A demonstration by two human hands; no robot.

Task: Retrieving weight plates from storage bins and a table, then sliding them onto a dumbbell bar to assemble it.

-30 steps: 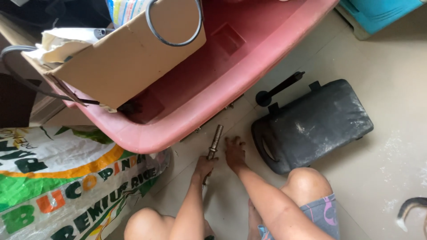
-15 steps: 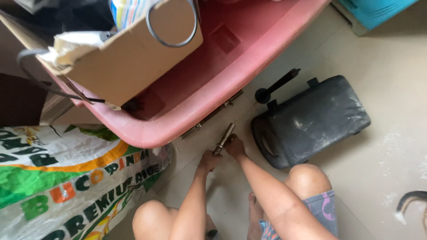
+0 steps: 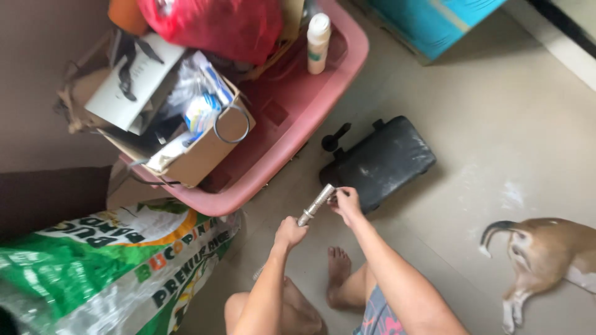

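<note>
A short silver metal tube (image 3: 316, 204) is held up between both hands over the beige floor. My left hand (image 3: 289, 232) grips its lower end in a fist. My right hand (image 3: 346, 202) pinches its upper end with the fingertips. Just beyond the tube lies a black hard case (image 3: 380, 162) with a knob handle. My bare knees and one foot show below the hands.
A pink plastic tub (image 3: 292, 146) holds a cardboard box (image 3: 205, 152) of clutter, a red bag and a white bottle (image 3: 318, 42). A green and white sack (image 3: 118, 267) lies at the left. A tan and white dog (image 3: 546, 254) lies at the right. A blue box (image 3: 447, 22) stands far back.
The view has pulled back and up, showing more floor, the tub's contents and the dog. Both hands have lifted the tube away from the tub's underside and toward me.
</note>
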